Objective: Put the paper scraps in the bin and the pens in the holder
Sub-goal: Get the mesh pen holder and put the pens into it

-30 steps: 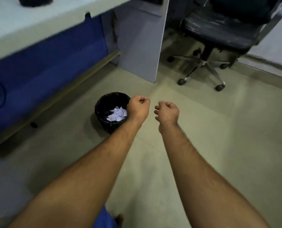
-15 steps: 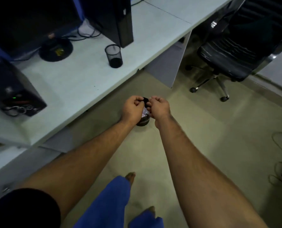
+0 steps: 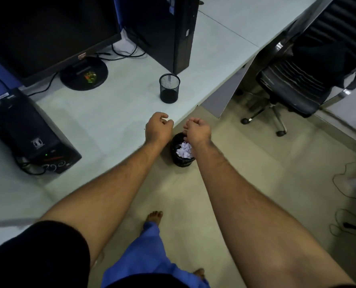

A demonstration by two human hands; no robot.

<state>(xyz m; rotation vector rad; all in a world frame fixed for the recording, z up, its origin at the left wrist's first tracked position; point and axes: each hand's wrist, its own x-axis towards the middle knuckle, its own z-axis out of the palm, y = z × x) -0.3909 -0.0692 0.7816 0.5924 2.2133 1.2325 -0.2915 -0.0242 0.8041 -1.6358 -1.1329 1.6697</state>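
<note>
A small black bin (image 3: 180,161) stands on the floor beside the desk edge, with white paper scraps (image 3: 184,150) inside it. A black mesh pen holder (image 3: 169,88) stands upright on the desk and looks empty. My left hand (image 3: 158,128) hovers over the desk edge with its fingers curled in. My right hand (image 3: 198,129) is above the bin's far rim, fingers also curled. I see nothing held in either hand. No pens are in view.
The pale desk (image 3: 110,121) carries a monitor (image 3: 48,34), a computer tower (image 3: 168,28) and a black box (image 3: 31,134) with cables. A black office chair (image 3: 297,80) stands at the right. Cables (image 3: 349,204) lie on the floor at far right.
The view has risen from the floor to the desk. My hands, close together over the bin before, have moved apart, the left one now over the desk edge.
</note>
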